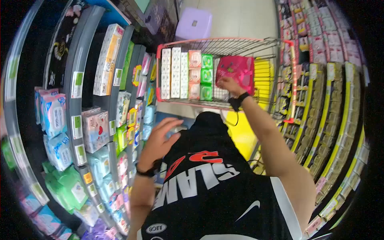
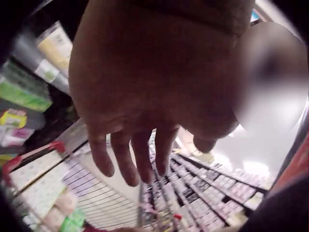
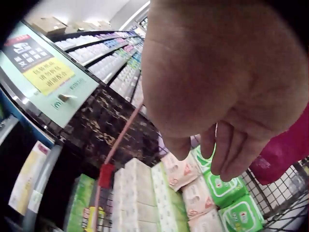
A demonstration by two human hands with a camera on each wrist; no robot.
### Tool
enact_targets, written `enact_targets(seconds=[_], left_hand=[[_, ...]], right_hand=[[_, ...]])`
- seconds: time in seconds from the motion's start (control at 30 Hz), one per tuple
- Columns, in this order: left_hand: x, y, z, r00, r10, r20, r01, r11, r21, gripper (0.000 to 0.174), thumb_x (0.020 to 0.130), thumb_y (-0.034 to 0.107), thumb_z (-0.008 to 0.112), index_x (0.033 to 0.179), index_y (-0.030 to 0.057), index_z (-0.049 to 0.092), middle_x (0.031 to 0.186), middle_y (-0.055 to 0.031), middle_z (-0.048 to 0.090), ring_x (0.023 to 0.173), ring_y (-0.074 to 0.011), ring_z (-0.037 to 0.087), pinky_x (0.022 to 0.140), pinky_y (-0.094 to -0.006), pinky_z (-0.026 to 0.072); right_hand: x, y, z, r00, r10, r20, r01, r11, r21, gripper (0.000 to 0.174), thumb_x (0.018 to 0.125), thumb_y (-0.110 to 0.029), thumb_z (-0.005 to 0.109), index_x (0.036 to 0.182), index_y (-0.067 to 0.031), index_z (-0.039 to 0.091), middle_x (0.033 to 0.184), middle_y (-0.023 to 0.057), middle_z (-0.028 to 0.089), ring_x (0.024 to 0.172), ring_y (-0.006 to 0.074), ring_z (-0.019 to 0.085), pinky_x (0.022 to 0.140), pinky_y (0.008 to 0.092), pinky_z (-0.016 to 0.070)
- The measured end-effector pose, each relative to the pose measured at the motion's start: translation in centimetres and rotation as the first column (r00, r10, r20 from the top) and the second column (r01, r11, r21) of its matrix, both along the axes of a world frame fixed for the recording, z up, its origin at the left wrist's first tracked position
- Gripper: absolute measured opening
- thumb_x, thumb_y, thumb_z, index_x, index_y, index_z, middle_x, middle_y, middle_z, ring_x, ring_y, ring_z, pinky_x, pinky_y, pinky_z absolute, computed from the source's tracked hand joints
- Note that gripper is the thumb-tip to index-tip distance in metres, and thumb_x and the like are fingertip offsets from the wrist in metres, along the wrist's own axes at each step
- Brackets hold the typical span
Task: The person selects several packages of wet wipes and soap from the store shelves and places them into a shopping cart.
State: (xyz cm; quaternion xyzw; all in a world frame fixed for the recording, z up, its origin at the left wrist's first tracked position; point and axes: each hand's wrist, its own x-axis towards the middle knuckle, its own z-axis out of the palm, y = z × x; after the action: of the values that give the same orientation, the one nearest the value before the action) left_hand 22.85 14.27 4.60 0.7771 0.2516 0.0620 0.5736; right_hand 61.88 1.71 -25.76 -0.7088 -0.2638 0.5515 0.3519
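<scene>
My right hand [image 1: 231, 86] reaches over the shopping cart [image 1: 294, 80], close to a magenta bag [image 1: 244, 68] lying in it. Loosely extended fingers [image 3: 231, 154] point down in the right wrist view, holding nothing. Beside that hand stand green wipes packs [image 1: 207, 76], then peach-coloured packs [image 1: 195, 75] and stacks of white tissue packs [image 1: 171, 72]. My left hand [image 1: 162, 138] is in the air in front of my torso, between the shelf and the cart. Its fingers [image 2: 124, 162] are apart and relaxed, with nothing in them.
Shelves on the left carry wipes packs [image 1: 56, 114] and a tall tissue bundle [image 1: 109, 60]. A lilac stool [image 1: 194, 23] stands on the floor beyond the cart. Racks of small packaged goods [image 1: 320, 112] line the right side. Something yellow [image 1: 262, 80] shows through the cart's mesh.
</scene>
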Motion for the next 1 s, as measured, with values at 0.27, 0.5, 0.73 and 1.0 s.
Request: enact_targets(seconds=[0.27,0.5,0.73,1.0], left_hand=[[-10.3,-3.2,18.0,0.522,0.223,0.823,-0.182,0.972,-0.148,0.095,0.094,0.079,0.031,0.11,-0.0042,0.072,0.091,-0.0126,0.065,0.075,-0.0233,0.06,0.07,-0.0375,0.0476],[-14.4,-2.9,19.0,0.359,0.041,0.932,-0.06,0.998,-0.021,0.087,0.094,0.074,0.034,0.109,-0.0033,0.071,0.09,-0.0127,0.064,0.074,-0.0237,0.06,0.07,-0.0378,0.0475],[-18.8,-3.3,19.8,0.236,-0.062,0.97,-0.012,0.998,0.067,0.08,0.095,0.07,0.036,0.107,-0.0024,0.069,0.088,-0.0127,0.064,0.074,-0.0242,0.059,0.07,-0.0382,0.0475],[-22.1,-3.0,22.5,0.203,-0.192,0.96,0.06,0.981,0.183,0.072,0.096,0.064,0.04,0.106,-0.0013,0.067,0.087,-0.0128,0.063,0.073,-0.0247,0.059,0.07,-0.0387,0.0475]], right_hand=[[-10.4,2.3,15.1,0.99,0.076,-0.118,-0.054,0.982,0.18,0.024,0.099,-0.02,0.063,0.113,-0.0002,0.063,0.099,0.0037,0.067,0.089,0.0111,0.063,0.079,0.0268,0.0521],[-16.9,9.9,26.3,0.907,0.42,0.031,-0.407,0.853,0.326,0.024,0.099,-0.015,0.064,0.119,-0.0017,0.062,0.106,0.0045,0.068,0.099,0.0131,0.064,0.088,0.0293,0.0519],[-20.1,13.1,30.0,0.868,0.468,0.165,-0.496,0.804,0.328,0.018,0.102,-0.016,0.061,0.114,-0.0037,0.062,0.098,0.0023,0.066,0.091,0.0102,0.06,0.081,0.0278,0.05],[-24.3,16.0,32.5,0.814,0.529,0.238,-0.58,0.722,0.378,0.017,0.1,-0.013,0.064,0.112,-0.0014,0.062,0.1,0.0023,0.067,0.095,0.0115,0.061,0.086,0.0277,0.0504]])
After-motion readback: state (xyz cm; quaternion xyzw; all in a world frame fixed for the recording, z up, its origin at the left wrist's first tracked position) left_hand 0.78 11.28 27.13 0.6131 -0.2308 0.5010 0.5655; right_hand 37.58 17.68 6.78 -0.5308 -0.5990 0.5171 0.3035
